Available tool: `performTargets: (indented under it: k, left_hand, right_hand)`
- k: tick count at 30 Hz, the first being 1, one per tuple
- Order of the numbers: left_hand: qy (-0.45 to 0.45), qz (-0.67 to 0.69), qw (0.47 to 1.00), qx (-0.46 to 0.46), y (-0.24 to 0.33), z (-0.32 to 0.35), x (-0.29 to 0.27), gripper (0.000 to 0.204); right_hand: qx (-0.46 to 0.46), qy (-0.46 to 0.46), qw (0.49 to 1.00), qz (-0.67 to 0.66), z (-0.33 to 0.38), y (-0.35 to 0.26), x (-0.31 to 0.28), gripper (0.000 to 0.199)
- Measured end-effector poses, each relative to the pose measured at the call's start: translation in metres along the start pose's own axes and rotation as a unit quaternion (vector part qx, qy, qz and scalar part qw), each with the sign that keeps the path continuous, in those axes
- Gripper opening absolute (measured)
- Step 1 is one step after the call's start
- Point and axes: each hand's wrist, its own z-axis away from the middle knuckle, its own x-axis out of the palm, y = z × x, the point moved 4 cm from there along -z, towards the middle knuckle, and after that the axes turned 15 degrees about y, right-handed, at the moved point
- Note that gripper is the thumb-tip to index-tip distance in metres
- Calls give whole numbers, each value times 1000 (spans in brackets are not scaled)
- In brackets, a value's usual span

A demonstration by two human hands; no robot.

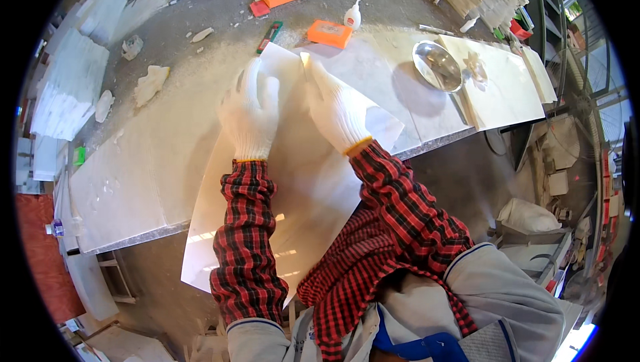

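A glossy white slab (293, 182) lies at an angle across the worktable, its near end sticking out past the front edge. My left hand (250, 119), in a white knit glove, rests at the slab's left side. Its fingers point away from me and the thumb stands apart, with nothing visible in it. On the slab's far part, my right hand (337, 109), gloved the same way, pinches a small pale yellow piece (305, 59) at its fingertips. What that piece is cannot be made out. Just past the slab's far corner is a green and red tool (269, 37).
Orange boxes (329, 33) and a white squeeze bottle (353, 15) stand beyond my hands. To the right, a metal bowl (437, 67) sits near more pale slabs (503, 89). Stacked slabs (70, 79) fill the left. The dusty table (133, 182) ends along a front edge.
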Motion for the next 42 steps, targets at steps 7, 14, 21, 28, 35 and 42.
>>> performTargets:
  k: [7, 14, 21, 28, 35, 42]
  left_hand:
    - [-25, 10, 1000, 7, 5, -1, -7, 66]
    - [-41, -62, 997, 3, -3, 2, -4, 63]
    - [-29, -64, 997, 16, 0, 2, 2, 60]
    - [-22, -24, 999, -4, -5, 2, 0, 53]
    - [-12, -19, 1000, -12, 0, 1, 7, 49]
    - [-22, 14, 1000, -13, -3, 2, 2, 53]
  right_hand:
    - [141, -161, 969, -121, 21, -33, -13, 51]
    - [161, -109, 979, -62, 16, -8, -48, 46]
    - [62, -48, 996, 34, 27, 24, -52, 45]
    - [18, -118, 977, 176, 21, 3, -36, 39]
    - [-2, -52, 994, -95, 4, -6, -10, 38]
    - [329, -109, 918, -192, -15, 44, -104, 40]
